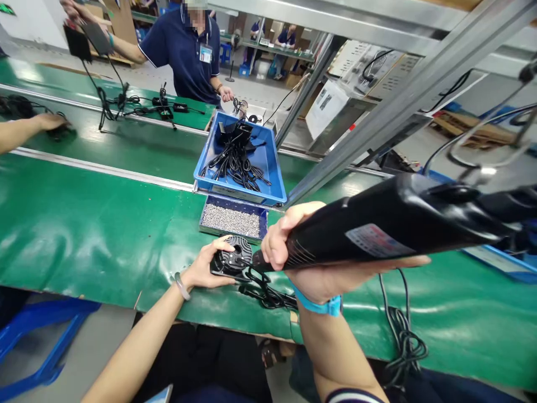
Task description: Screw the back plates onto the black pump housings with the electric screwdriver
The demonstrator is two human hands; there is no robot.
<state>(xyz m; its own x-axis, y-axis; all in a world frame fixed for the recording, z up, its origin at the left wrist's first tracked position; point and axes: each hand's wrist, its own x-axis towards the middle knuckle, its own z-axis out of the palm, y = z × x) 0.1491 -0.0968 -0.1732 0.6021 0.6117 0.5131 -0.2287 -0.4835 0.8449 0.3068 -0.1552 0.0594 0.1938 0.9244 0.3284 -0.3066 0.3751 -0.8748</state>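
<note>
My left hand (205,264) grips a small black device (232,258) with wavy ridges on its face, low over the green bench. The thumb lies across its top. My right hand (312,280) is wrapped round a large black electric screwdriver (356,229) with a white and red label. It slants down to the left, and its nose is at the device's right side; the tip itself is hidden. A bundled black cable (272,296) lies on the bench just below the device and the screwdriver's nose.
A shallow blue box (263,225) of small silvery screws sits beyond my hands. Behind it, a blue tray (274,168) holds black cables. A metal post (335,162) rises at right. Across the belt a person (180,50) lifts black parts; another person's hand (52,121) is at left.
</note>
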